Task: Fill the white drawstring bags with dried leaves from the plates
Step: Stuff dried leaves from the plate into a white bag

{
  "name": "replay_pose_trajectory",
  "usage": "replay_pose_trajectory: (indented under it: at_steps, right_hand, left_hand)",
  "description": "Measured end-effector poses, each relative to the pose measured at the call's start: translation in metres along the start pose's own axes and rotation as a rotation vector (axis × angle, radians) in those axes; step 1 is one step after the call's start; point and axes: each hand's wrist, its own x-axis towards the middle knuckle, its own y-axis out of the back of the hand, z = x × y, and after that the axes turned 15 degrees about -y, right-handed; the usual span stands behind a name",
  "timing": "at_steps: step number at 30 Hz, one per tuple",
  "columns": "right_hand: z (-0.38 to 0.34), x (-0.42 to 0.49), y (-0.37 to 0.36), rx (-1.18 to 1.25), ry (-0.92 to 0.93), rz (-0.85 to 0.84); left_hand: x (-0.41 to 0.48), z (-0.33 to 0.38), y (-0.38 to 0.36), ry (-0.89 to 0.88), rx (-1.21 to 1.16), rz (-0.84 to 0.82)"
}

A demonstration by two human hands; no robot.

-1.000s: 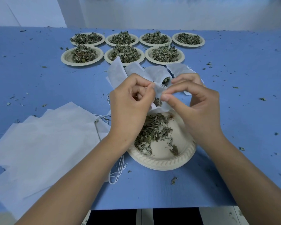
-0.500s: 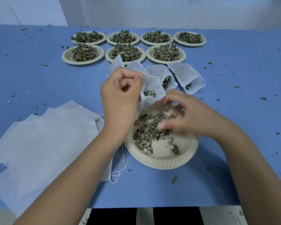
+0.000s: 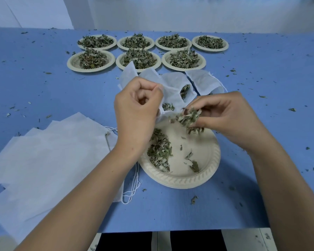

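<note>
My left hand (image 3: 137,107) pinches the rim of a white drawstring bag (image 3: 170,98) and holds its mouth open over the far edge of the near plate (image 3: 203,171). Some leaves show inside the bag. My right hand (image 3: 227,115) grips a clump of dried leaves (image 3: 189,117) just above that plate, right beside the bag's mouth. A smaller pile of leaves (image 3: 159,151) lies on the plate's left half, with a few loose bits to the right.
Several plates heaped with dried leaves (image 3: 140,57) stand in two rows at the back. More bags holding leaves (image 3: 203,82) lie behind my hands. A stack of flat white bags (image 3: 49,153) covers the near left. Leaf crumbs dot the blue table (image 3: 272,73).
My right hand dropped from the bag's mouth to the plate, took a clump of leaves and lifted it back toward the bag. My left hand kept holding the bag and shifted slightly left.
</note>
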Motion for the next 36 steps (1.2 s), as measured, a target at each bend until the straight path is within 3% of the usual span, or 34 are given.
replay_pose_trajectory:
  at_steps: [5,13,17,21,25,30,36]
  right_hand:
    - [0.001,0.003,-0.015,0.217,0.209,0.201]
    - [0.018,0.009,-0.026,-0.374,0.396,0.514]
    - [0.018,0.010,-0.025,-0.574,0.453,0.428]
    - [0.013,0.008,-0.020,-0.446,0.416,0.333]
    - [0.015,0.004,-0.028,-0.479,0.579,0.421]
    - [0.023,0.011,-0.031,-0.702,0.575,0.427]
    - [0.014,0.003,-0.021,-0.382,0.617,0.443]
  left_hand:
    - [-0.004,0.000,-0.004,-0.021,0.041,-0.118]
    - [-0.009,0.002,-0.005,-0.066,0.009,-0.141]
    - [-0.010,0.001,-0.005,-0.082,0.019,-0.133]
    - [-0.008,-0.001,-0.005,-0.079,0.022,-0.088]
    - [-0.008,0.000,-0.006,-0.072,-0.005,-0.103]
    - [-0.012,0.003,-0.007,-0.106,-0.007,-0.185]
    - [-0.006,-0.001,-0.005,-0.062,-0.001,-0.058]
